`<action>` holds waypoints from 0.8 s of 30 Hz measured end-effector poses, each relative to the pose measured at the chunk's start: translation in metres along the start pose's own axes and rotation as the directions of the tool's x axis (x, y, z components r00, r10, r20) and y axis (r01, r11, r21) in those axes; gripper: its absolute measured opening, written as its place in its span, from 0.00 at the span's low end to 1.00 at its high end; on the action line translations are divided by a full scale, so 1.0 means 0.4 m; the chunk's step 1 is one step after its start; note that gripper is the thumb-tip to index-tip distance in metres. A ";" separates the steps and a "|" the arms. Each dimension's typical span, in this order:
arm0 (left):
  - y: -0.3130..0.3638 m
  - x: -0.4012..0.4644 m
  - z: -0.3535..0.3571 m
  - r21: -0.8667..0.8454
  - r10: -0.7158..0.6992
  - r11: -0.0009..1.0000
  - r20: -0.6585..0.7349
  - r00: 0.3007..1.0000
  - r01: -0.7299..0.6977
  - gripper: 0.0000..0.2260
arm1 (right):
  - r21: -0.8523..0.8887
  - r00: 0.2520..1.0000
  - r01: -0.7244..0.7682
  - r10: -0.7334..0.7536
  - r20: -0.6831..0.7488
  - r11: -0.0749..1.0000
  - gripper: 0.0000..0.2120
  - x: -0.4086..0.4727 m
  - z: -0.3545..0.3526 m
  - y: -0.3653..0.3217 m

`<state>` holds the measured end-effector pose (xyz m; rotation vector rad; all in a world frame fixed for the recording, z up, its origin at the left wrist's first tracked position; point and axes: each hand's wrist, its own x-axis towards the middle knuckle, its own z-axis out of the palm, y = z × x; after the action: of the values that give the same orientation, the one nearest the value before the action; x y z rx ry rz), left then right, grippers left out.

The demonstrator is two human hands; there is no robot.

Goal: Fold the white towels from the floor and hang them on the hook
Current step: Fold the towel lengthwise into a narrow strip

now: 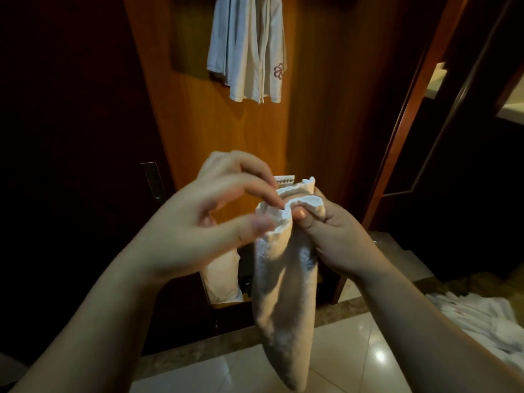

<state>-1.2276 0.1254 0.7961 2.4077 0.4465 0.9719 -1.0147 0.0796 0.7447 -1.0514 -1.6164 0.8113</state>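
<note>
The hanging towel [249, 46] runs off the top edge, so whatever holds it up cannot be seen. The left hand [204, 219] is motion-blurred, its fingers [256, 191] smeared where they meet the rim of the held towel [283, 273]; the right hand's [337, 239] fingers lie behind that cloth (only the thumb shows). The small label [284, 181] above the rim carries print too small to read. The pile of towels on the floor [479, 319] is cut by the right edge. A pale bundle [222, 276] behind the left wrist is mostly covered.
</note>
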 end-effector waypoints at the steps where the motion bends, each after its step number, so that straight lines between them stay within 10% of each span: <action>1: 0.010 0.000 -0.005 0.084 0.011 0.996 0.063 0.998 -0.016 0.14 | -0.007 1.000 0.012 -0.012 -0.004 1.000 0.14 0.001 -0.004 -0.003; 7: 0.019 0.014 -0.008 0.431 0.018 0.898 0.167 0.986 -0.089 0.17 | -0.014 1.000 0.016 -0.016 0.005 1.000 0.18 0.007 -0.036 0.000; 24: 0.018 0.052 0.037 0.562 0.105 0.790 0.270 0.957 -0.246 0.18 | 0.013 1.000 0.009 -0.009 0.007 1.000 0.20 -0.031 -0.071 -0.008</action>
<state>-1.2016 0.1243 0.8024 3.1383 0.5007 0.6764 -0.9867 0.0672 0.7505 -1.0320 -1.6189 0.8194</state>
